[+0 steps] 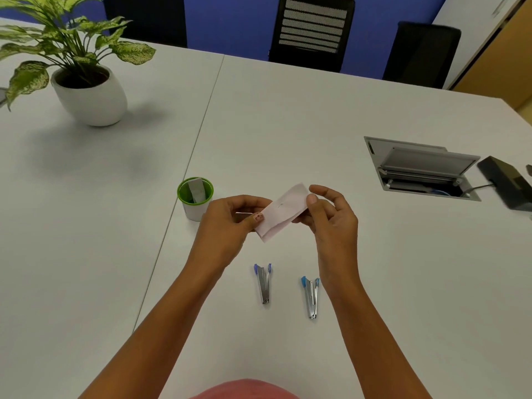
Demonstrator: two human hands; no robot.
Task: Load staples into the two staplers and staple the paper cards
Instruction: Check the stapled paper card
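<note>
Above table point(288, 110) centre: paper card point(283, 211) held in air, long axis from lower left to upper right. Left hand point(230, 223) pinches lower-left end, right hand point(331, 217) pinches upper-right end. Toward near edge, two staplers point(264, 283) lie side by side, blue ends pointing away.

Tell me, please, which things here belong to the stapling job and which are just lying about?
Job: paper cards, pinched by left hand and right hand; left stapler; right stapler; green-rimmed cup, possibly holding staples.
Lying about: potted plant; open cable hatch; black device; chairs.
</note>
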